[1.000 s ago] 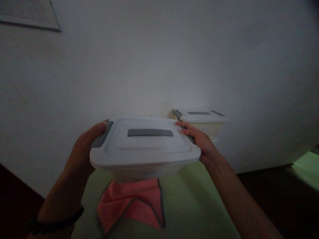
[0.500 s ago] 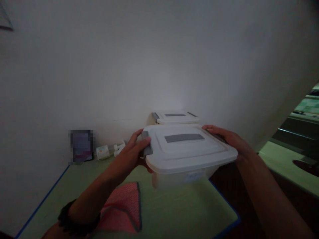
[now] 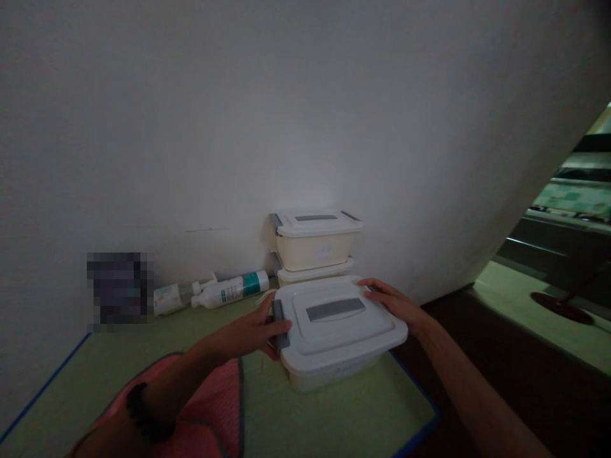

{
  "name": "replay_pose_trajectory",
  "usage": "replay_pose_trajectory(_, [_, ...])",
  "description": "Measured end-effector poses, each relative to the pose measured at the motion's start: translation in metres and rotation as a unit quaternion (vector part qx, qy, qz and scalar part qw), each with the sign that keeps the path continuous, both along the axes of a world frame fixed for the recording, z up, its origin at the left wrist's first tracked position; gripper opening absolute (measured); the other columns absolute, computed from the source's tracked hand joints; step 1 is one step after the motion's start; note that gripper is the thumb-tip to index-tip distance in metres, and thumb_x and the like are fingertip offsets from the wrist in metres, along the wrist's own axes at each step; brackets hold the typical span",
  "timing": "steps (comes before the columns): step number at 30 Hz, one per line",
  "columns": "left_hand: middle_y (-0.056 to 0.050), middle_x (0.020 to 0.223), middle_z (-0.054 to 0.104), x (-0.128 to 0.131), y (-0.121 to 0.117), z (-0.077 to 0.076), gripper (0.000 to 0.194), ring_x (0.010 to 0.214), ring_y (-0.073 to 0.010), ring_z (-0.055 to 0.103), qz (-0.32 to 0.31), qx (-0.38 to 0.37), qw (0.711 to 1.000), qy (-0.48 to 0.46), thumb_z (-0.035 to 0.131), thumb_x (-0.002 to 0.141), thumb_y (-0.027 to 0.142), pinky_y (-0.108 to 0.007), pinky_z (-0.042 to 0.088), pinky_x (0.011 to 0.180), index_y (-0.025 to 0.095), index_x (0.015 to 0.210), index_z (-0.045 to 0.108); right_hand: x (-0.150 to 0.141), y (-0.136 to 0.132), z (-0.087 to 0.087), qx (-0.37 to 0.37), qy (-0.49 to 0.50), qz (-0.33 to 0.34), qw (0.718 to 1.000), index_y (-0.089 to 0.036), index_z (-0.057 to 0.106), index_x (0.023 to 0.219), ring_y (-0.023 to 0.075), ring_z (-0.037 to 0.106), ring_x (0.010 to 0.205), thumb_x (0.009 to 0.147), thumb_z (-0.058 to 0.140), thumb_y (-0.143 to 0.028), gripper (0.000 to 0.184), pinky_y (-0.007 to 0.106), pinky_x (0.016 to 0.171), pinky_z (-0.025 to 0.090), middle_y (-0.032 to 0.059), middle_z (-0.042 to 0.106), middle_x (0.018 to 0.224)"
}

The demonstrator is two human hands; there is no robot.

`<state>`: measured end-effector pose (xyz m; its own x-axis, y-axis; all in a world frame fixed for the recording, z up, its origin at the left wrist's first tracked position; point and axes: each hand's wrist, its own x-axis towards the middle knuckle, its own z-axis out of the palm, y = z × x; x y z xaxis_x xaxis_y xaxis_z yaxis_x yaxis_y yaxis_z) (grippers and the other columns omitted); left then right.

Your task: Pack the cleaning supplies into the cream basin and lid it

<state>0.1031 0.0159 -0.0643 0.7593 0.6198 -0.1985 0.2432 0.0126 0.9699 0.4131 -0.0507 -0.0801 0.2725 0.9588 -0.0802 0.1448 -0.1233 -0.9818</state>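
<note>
Left hand (image 3: 255, 335): gripping lidded storage box (image 3: 334, 337) at nine-o'clock latch (image 3: 277, 310)
Right hand (image 3: 397, 306): gripping its two-o'clock edge
Box: best held level, clear of twelve-o'clock box stack (image 3: 312, 248)

Open air above held box (image 3: 329, 340). Behind it, stacked boxes (image 3: 305, 249) + wall (image 3: 296, 127) block reach; bottles (image 3: 233, 290) lie along wall, back-L of it. Its ends: taken by L grip (image 3: 262, 327) & R grip (image 3: 391, 304). Free table (image 3: 310, 426) strip in front of it, w/ cloth (image 3: 226, 391) low, front-L.
</note>
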Motion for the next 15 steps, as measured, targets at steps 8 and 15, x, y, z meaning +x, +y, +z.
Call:
replay_pose_trajectory(8, [-0.018,0.127,0.054,0.005,0.044,0.009,0.059,0.121,-0.0338,0.045,0.148,0.262,0.95,0.085,0.052,0.074,0.057,-0.048,0.028,0.105,0.014,0.115,0.054,0.012,0.032,0.0,0.045,-0.059,-0.083,0.994,-0.028,0.05,0.115,0.025,0.056,0.107,0.075,0.056,-0.056,0.049,0.043,0.094,0.041,0.0081,0.06,0.115])
replay_pose_trajectory(15, [-0.014,0.152,0.019,0.055,0.084,0.028,0.077,0.138,-0.0271,0.021,0.18,0.198,0.963,-0.023,0.025,0.084,0.064,-0.042,0.029,0.106,0.018,0.144,0.012,0.01,0.083,0.038,0.094,-0.007,-0.106,0.99,-0.023,0.048,0.123,0.025,0.045,0.123,0.08,0.038,-0.066,0.062,0.045,0.1,0.036,0.013,0.049,0.133])
